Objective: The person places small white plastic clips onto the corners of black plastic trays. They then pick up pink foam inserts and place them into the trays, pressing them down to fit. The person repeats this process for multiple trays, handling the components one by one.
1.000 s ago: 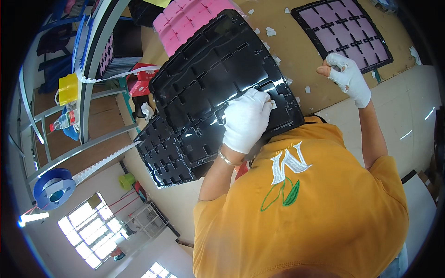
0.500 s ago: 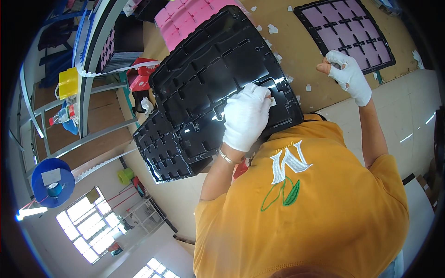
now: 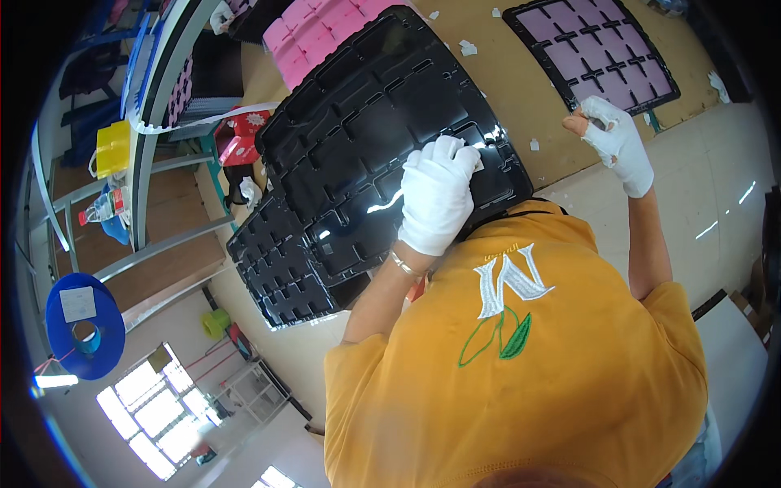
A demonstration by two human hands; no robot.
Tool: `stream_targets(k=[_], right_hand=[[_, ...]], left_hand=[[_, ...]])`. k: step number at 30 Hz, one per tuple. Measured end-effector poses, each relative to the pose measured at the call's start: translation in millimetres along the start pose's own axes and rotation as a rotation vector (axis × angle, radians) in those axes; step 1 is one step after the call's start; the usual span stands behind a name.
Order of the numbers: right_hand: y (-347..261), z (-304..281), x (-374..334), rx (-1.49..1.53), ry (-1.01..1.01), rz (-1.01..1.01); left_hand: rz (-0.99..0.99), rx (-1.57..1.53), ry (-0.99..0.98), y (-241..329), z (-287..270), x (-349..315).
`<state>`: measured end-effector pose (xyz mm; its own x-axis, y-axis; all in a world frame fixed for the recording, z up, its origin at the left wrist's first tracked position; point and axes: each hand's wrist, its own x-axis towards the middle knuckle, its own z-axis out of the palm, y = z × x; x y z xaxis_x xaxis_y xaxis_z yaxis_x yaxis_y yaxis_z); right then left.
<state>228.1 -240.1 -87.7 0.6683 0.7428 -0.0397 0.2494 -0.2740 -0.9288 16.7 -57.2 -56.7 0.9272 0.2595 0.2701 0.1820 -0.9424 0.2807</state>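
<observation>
My left hand [image 3: 439, 198], in a white glove, rests on a large black moulded plastic tray [image 3: 366, 142]. Its fingers are bent and closed beside a small whitish paper piece [image 3: 478, 166] near the tray's near right corner. The fingertips and thumb are partly hidden, so its hold on the paper is unclear. At the right, my right hand [image 3: 620, 150] is raised near a black-rimmed tray with a purple inside [image 3: 590, 45]. Bare skin shows at the tip of its thumb. Thumb and fingers curl toward each other; anything between them is too small to make out.
Another black tray [image 3: 281, 268] lies under the large one's left side. A pink tray [image 3: 313, 37] lies beyond. Paper scraps [image 3: 468, 48] dot the brown table [image 3: 521, 89]. Left are a metal rack [image 3: 175, 65], a red box [image 3: 240, 138] and a blue reel [image 3: 61, 325].
The view has shifted slightly. My left hand stays at the tray's near right corner, its fingers a little higher on it. My right hand has come slightly lower, away from the purple tray.
</observation>
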Motion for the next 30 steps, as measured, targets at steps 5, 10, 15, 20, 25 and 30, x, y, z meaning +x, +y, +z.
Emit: stream_targets(k=[5, 10, 15, 20, 25, 30], right_hand=[[-10, 9, -35, 0.057, 0.054, 0.131], [-33, 24, -48, 0.001, 0.117, 0.095], [-41, 27, -59, -0.003, 0.107, 0.103], [-31, 27, -42, -0.005, 0.024, 0.115], [-19, 16, -12, -0.004, -0.123, 0.024], [-1, -7, 17, 0.070, -0.175, 0.007]], left_hand=[[-0.005, -0.054, 0.110, -1, -4, -6], [-0.072, -0.056, 0.035, -7, 3, -2], [-0.033, -0.041, -0.013, -8, 2, 6], [-0.091, -0.081, 0.008, -6, 2, 8], [-0.193, -0.150, -0.025, -7, 0, 9], [-0.192, -0.013, -0.025, 2, -2, 8]])
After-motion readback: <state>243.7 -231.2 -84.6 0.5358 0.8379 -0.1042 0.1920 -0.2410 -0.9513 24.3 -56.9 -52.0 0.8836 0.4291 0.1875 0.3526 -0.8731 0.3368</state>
